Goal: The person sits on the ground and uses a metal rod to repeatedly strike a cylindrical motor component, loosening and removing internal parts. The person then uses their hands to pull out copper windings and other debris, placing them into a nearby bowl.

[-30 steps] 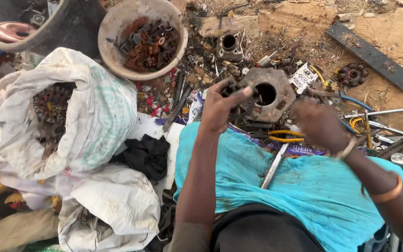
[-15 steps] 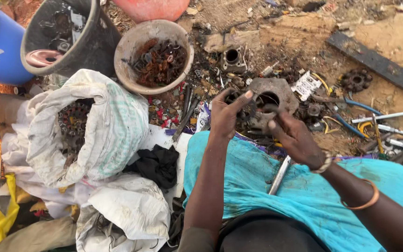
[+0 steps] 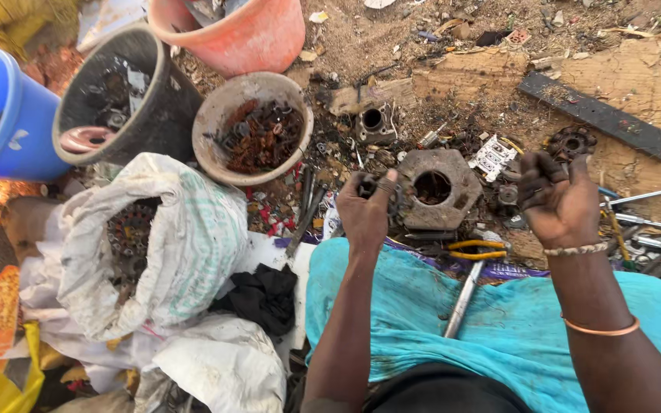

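My left hand (image 3: 366,214) is closed around a small dark metal ring part (image 3: 369,186), held up just left of a big rusty hexagonal metal block (image 3: 437,191) with a round hole. Raised to the right of the block, my right hand (image 3: 556,200) has its fingers curled around a small dark greasy piece at the fingertips. A steel rod (image 3: 464,298) lies on the turquoise cloth (image 3: 422,306) over my lap. Yellow-handled pliers (image 3: 474,250) lie just below the block.
A white sack (image 3: 185,245) of rusty parts stands at left. Behind it are a blue bucket (image 3: 1,115), a black bucket (image 3: 162,107), a bowl of rusty scrap (image 3: 216,115) and an orange tub (image 3: 262,38). Scrap, rods and a dark flat bar (image 3: 602,115) litter the dirt.
My right hand has lifted off the block and moved right and up. My left hand stays by the block's left edge. The view has tilted up, bringing the buckets into sight.
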